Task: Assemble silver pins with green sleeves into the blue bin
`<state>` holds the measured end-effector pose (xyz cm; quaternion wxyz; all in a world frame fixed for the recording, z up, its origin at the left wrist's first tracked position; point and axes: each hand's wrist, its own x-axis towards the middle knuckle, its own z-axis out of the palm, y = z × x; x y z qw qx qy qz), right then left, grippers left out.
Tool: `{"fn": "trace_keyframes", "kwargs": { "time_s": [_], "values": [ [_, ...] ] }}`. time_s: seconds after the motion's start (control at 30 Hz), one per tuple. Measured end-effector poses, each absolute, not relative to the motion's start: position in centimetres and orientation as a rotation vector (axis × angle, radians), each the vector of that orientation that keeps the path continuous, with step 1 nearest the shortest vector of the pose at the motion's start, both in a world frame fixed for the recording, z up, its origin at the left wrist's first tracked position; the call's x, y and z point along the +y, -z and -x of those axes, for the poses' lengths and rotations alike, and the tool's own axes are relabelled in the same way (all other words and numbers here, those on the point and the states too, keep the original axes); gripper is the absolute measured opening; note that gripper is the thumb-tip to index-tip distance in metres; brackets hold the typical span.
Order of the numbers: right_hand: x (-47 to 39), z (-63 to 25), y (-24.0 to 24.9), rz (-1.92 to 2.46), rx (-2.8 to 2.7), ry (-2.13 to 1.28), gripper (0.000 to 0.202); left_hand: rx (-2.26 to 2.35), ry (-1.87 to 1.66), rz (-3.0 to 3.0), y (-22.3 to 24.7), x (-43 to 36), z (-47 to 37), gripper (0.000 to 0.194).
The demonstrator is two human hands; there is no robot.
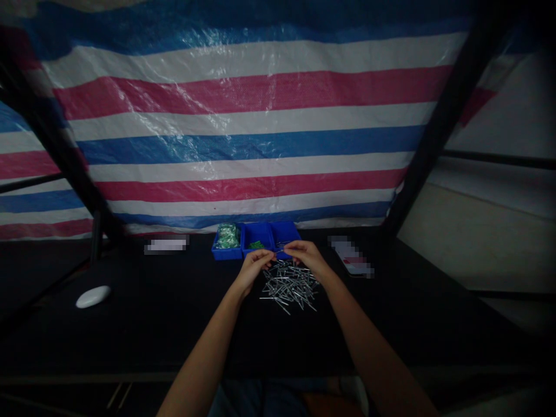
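My left hand point(253, 267) and my right hand point(307, 257) face each other above the far side of a loose pile of thin silver metal rods point(291, 286). Both are closed in a pinch. Between their fingertips runs one slim metal rod point(279, 251), its ends hidden by the fingers. Just beyond the hands stand three joined blue bins. The left bin point(226, 253) holds clear bags of green pieces point(228, 236), the middle bin point(257, 230) a few loose green pieces point(256, 245), and the right bin point(284, 229) some thin rods.
On the black table point(174, 324), a white rounded object like a computer mouse point(93, 296) lies at the left. A blurred white item point(166, 244) lies behind it, and a phone-like object point(353, 258) at the right. Striped sheeting point(252, 145) hangs behind, between dark posts point(428, 139).
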<state>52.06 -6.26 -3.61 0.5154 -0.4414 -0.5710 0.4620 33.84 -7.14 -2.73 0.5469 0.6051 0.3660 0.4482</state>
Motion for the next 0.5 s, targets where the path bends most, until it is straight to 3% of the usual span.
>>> {"fn": "trace_keyframes", "kwargs": {
  "time_s": [0.27, 0.5],
  "values": [
    [-5.9, -52.1, 3.6, 1.004, -1.279, -1.007, 0.028, 1.075, -0.992, -1.86, 4.1, -7.0, -34.0, 0.029],
    [-4.8, -53.4, 4.5, 1.162, -1.166, -0.58, 0.029, 1.244, -0.84, -2.47, 4.3, -8.0, -33.8, 0.02]
  ]
}}
